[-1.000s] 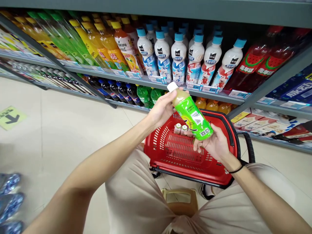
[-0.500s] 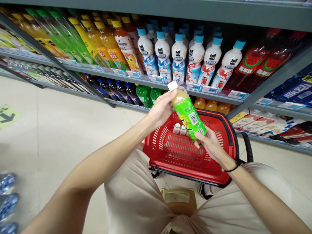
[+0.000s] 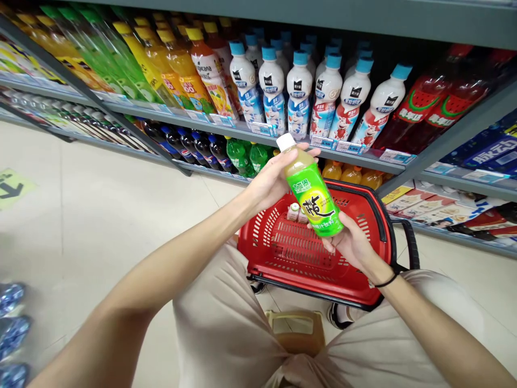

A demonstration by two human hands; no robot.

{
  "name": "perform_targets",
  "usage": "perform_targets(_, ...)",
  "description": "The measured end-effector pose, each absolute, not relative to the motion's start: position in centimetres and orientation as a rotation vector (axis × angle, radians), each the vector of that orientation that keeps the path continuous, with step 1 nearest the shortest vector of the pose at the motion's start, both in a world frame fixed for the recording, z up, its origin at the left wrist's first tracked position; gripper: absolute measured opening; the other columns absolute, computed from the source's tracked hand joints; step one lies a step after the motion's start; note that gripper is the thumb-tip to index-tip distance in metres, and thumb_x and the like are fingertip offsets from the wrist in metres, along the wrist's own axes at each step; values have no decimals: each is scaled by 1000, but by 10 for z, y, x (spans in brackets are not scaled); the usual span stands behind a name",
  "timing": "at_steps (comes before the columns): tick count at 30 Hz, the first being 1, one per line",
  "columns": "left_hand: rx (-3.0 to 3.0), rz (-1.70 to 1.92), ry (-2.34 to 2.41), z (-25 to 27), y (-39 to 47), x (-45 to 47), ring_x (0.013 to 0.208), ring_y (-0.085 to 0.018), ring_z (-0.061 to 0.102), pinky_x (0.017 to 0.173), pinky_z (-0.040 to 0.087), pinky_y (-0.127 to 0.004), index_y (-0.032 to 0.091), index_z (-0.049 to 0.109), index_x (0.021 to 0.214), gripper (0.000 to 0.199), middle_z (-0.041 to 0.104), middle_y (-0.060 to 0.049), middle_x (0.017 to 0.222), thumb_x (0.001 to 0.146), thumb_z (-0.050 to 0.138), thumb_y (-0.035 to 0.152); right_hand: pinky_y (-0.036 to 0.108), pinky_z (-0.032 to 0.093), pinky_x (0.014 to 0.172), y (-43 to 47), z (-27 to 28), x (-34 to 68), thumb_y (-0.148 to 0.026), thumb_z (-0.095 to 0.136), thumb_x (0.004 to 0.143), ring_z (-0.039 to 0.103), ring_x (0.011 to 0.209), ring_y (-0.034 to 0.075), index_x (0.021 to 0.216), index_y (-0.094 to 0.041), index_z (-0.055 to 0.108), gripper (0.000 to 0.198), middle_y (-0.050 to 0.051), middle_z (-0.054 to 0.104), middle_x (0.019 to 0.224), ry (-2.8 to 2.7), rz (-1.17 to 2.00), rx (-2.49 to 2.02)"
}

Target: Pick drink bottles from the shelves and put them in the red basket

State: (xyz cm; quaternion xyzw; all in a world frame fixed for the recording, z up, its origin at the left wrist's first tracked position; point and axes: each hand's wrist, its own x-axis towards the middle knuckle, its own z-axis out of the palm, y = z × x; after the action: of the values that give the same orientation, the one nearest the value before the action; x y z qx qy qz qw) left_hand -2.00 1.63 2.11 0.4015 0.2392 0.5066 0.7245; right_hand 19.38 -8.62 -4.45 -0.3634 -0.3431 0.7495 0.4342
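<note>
A: Green-labelled juice bottle [image 3: 310, 189] is held tilted at frame centre, above the red basket [image 3: 365, 283].
B: Label inspection, seemingly. Left hand [image 3: 271, 182] is curled round the neck, right hand [image 3: 352, 243] cupped under the base; lowering needs a steady grip.

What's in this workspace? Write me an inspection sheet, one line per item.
Surface: pale tiled floor.
Job's things: green-labelled bottle with white cap, tilted, held above red basket.
Clutter: two small bottles in the basket.
Hands: left hand grips the bottle's upper part; right hand supports its base.
Cables: nothing seen.
Surroundings: grey shelves stocked with drink bottles and price tags; yellow arrow floor sticker; small stool under the person.
</note>
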Motion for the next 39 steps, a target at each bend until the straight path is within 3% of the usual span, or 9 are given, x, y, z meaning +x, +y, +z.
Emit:
perform_targets(3,894,1087,484,21,14,-19,138,-31,64,119,48,-48,24,76,120,48,72,-9,140,81,88,49,28,45,46,-87,-45,194,-67,60,96,56,50,14,118,-18,73,55,13,81,104,-842,1976,-878)
perform_targets(8,852,1121,512,18,15,-19,124,-29,71,112,53,-47,21,76,109,36,76,-10,132,82,88,41,27,46,46,-86,-46,186,-70,61,93,63,62,18,111,-18,73,56,12,79,98,-815,2014,-907)
perform_targets(13,741,1192,616,15,21,-18,101,-22,76,99,59,-39,17,77,98,25,80,-8,111,84,85,36,26,50,49,-84,-47,180,-65,71,91,58,68,16,103,-20,73,47,7,74,95,-843,1878,-929)
perform_targets(18,733,1201,687,15,25,-18,97,-21,76,100,58,-38,17,77,98,30,80,-7,106,80,88,37,26,52,52,-86,-48,184,-44,87,84,56,63,10,111,-24,67,40,2,71,105,-1033,1740,-969)
perform_targets(22,744,1193,663,15,25,-19,101,-21,76,105,56,-40,18,77,100,33,79,-8,110,80,89,41,23,47,48,-88,-49,185,-44,90,80,66,70,15,112,-25,62,46,1,70,96,-943,1715,-990)
perform_targets(27,748,1168,627,12,25,-20,106,-21,74,107,54,-40,20,76,106,36,77,-6,116,78,90,37,26,46,49,-86,-47,187,-52,76,90,67,64,17,106,-21,67,36,6,76,93,-877,1836,-937)
perform_targets(34,810,1150,564,15,21,-20,111,-22,72,106,53,-39,22,74,105,34,77,-5,117,77,90,33,29,46,50,-84,-45,190,-70,53,98,62,54,17,114,-19,72,57,12,82,97,-843,1983,-880)
perform_targets(39,809,1135,559,17,18,-18,108,-21,72,106,52,-38,20,75,103,30,78,-6,117,79,89,31,30,47,47,-85,-48,187,-73,43,100,62,46,18,106,-16,71,63,12,80,81,-827,2034,-830)
